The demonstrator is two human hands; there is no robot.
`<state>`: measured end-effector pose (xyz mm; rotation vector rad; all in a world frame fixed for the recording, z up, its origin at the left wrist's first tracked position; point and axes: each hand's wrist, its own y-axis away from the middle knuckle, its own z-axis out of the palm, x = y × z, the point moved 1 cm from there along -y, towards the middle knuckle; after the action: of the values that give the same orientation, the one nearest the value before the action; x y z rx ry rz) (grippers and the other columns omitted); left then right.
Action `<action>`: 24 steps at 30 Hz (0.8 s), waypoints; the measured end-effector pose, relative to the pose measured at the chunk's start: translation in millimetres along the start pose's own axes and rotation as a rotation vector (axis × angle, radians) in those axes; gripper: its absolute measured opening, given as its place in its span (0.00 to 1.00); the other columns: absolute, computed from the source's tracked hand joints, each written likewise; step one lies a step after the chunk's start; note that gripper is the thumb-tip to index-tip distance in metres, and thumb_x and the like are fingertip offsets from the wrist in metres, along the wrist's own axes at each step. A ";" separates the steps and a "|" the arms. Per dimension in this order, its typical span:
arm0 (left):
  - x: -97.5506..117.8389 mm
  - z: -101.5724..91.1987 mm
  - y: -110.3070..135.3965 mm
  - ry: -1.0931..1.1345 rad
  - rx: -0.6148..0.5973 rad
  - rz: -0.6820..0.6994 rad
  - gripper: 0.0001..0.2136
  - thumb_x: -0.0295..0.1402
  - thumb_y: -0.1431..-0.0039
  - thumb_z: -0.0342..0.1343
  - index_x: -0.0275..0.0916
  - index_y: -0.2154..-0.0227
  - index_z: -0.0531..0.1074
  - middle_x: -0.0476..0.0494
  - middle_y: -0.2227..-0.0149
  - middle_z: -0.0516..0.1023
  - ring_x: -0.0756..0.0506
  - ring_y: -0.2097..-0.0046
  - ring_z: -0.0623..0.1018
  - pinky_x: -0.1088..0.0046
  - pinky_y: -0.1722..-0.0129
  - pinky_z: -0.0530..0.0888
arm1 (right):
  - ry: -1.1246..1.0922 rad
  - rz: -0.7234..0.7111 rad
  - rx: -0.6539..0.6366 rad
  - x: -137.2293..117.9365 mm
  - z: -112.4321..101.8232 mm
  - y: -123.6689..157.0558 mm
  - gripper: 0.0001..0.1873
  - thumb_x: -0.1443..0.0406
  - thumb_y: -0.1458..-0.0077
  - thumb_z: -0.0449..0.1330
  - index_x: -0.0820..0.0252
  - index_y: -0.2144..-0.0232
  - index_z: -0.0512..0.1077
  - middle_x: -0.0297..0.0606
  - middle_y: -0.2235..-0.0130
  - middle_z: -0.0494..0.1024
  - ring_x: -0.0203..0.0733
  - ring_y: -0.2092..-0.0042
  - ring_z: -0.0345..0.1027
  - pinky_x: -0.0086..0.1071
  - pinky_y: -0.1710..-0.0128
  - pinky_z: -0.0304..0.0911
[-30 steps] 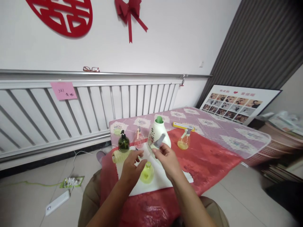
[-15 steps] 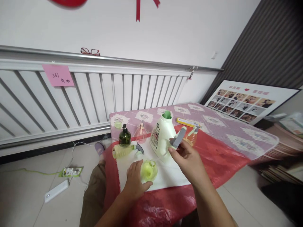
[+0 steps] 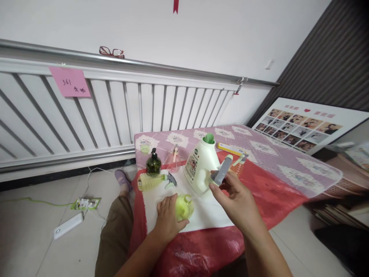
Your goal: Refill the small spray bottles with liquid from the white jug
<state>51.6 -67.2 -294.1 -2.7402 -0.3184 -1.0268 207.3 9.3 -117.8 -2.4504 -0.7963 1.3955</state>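
I find open red cloth (image 3: pixel 273 192) right of my right hand (image 3: pixel 238 198) on the table (image 3: pixel 291 169). The tall white plastic jug (image 3: pixel 200 169), dark green pump bottle (image 3: pixel 153 164) and pale yellow bottle lying flat (image 3: pixel 148 181) crowd the centre left.

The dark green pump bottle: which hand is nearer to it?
Left. The left hand grips a yellow bottle just in front of the pump bottle; the right hand is farther right, holding a grey sprayer.
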 end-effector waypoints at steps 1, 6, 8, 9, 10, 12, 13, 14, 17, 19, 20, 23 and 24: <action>-0.4 0.4 -0.2 0.003 -0.004 -0.004 0.40 0.40 0.58 0.63 0.36 0.40 0.55 0.34 0.42 0.66 0.35 0.40 0.62 0.53 0.41 0.53 | 0.010 0.003 -0.010 -0.3 0.5 -0.6 0.12 0.60 0.45 0.60 0.51 0.57 0.71 0.37 0.57 0.72 0.40 0.62 0.67 0.34 0.63 0.63; -2.0 0.8 0.6 0.008 -0.021 -0.005 0.41 0.40 0.57 0.61 0.35 0.39 0.54 0.34 0.41 0.65 0.35 0.39 0.61 0.53 0.40 0.52 | 0.048 0.037 -0.080 5.8 14.3 -2.5 0.14 0.59 0.46 0.59 0.54 0.57 0.71 0.38 0.59 0.74 0.41 0.64 0.67 0.34 0.64 0.64; -2.5 0.5 1.0 0.005 -0.028 -0.005 0.41 0.40 0.57 0.61 0.36 0.39 0.53 0.34 0.41 0.65 0.34 0.39 0.61 0.53 0.40 0.51 | 0.038 0.033 -0.121 12.0 24.7 -2.0 0.13 0.60 0.47 0.59 0.55 0.58 0.72 0.38 0.58 0.74 0.41 0.63 0.68 0.35 0.63 0.64; -2.6 0.3 1.1 0.003 -0.031 -0.005 0.41 0.40 0.57 0.61 0.36 0.39 0.53 0.34 0.40 0.65 0.34 0.38 0.60 0.53 0.40 0.51 | 0.024 0.030 -0.144 15.8 30.3 -1.1 0.13 0.60 0.47 0.59 0.55 0.58 0.72 0.38 0.58 0.75 0.42 0.62 0.69 0.35 0.63 0.65; -2.6 0.2 1.1 0.002 -0.034 -0.007 0.41 0.40 0.57 0.61 0.36 0.39 0.53 0.34 0.40 0.65 0.35 0.38 0.60 0.53 0.40 0.51 | 0.005 0.031 -0.165 20.1 35.9 0.3 0.13 0.61 0.47 0.59 0.55 0.58 0.72 0.38 0.58 0.75 0.42 0.61 0.69 0.35 0.62 0.65; -2.7 0.1 1.2 0.002 -0.038 -0.010 0.41 0.40 0.57 0.61 0.36 0.39 0.54 0.34 0.40 0.65 0.35 0.38 0.61 0.53 0.40 0.51 | -0.038 0.050 -0.205 30.1 46.6 4.7 0.14 0.61 0.47 0.58 0.56 0.57 0.72 0.38 0.58 0.75 0.43 0.60 0.70 0.36 0.60 0.65; -2.7 0.1 1.1 0.003 -0.040 -0.011 0.41 0.40 0.57 0.61 0.35 0.39 0.54 0.34 0.40 0.65 0.35 0.39 0.61 0.53 0.40 0.52 | -0.059 0.067 -0.221 35.6 51.4 7.6 0.15 0.61 0.47 0.58 0.56 0.56 0.72 0.38 0.59 0.75 0.44 0.59 0.70 0.36 0.59 0.65; -2.8 0.2 1.1 0.004 -0.040 -0.012 0.41 0.40 0.57 0.61 0.35 0.39 0.54 0.34 0.40 0.65 0.36 0.39 0.61 0.54 0.40 0.52 | -0.076 0.085 -0.233 41.2 55.8 10.8 0.15 0.61 0.47 0.58 0.56 0.56 0.72 0.38 0.59 0.75 0.44 0.58 0.70 0.37 0.58 0.65; -3.6 0.9 0.8 0.001 -0.037 -0.009 0.41 0.41 0.57 0.61 0.36 0.39 0.54 0.34 0.41 0.66 0.36 0.39 0.62 0.54 0.40 0.52 | -0.122 0.128 -0.254 57.4 65.8 20.1 0.16 0.61 0.47 0.58 0.56 0.54 0.71 0.39 0.57 0.76 0.45 0.56 0.70 0.38 0.56 0.65; -4.3 1.4 0.5 -0.002 -0.042 -0.011 0.41 0.42 0.57 0.61 0.37 0.39 0.54 0.34 0.41 0.66 0.36 0.39 0.62 0.54 0.40 0.52 | -0.156 0.139 -0.260 65.2 68.6 24.4 0.17 0.60 0.46 0.58 0.55 0.53 0.70 0.39 0.55 0.75 0.45 0.54 0.70 0.38 0.55 0.65; -4.6 1.6 0.3 -0.003 -0.049 -0.015 0.41 0.42 0.57 0.61 0.37 0.39 0.54 0.34 0.41 0.66 0.35 0.39 0.62 0.54 0.40 0.51 | -0.168 0.141 -0.264 67.5 68.6 25.6 0.18 0.60 0.46 0.58 0.54 0.53 0.70 0.38 0.54 0.75 0.45 0.54 0.70 0.39 0.54 0.65; -5.2 2.0 0.0 -0.004 -0.061 -0.033 0.41 0.43 0.57 0.61 0.39 0.39 0.53 0.35 0.41 0.66 0.35 0.39 0.62 0.53 0.40 0.51 | -0.145 0.126 -0.289 67.5 64.2 25.5 0.18 0.60 0.45 0.58 0.53 0.52 0.70 0.38 0.54 0.75 0.45 0.53 0.70 0.40 0.52 0.64; -5.3 2.0 0.1 -0.004 -0.061 -0.034 0.41 0.43 0.57 0.61 0.40 0.39 0.53 0.36 0.41 0.66 0.35 0.39 0.62 0.53 0.40 0.51 | -0.122 0.114 -0.297 65.5 61.9 24.7 0.18 0.60 0.45 0.58 0.53 0.52 0.70 0.38 0.54 0.75 0.45 0.52 0.69 0.40 0.52 0.64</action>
<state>49.0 -67.4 -299.2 -2.8008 -0.3401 -1.0567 190.2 19.8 -209.1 -2.6894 -0.9666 1.5811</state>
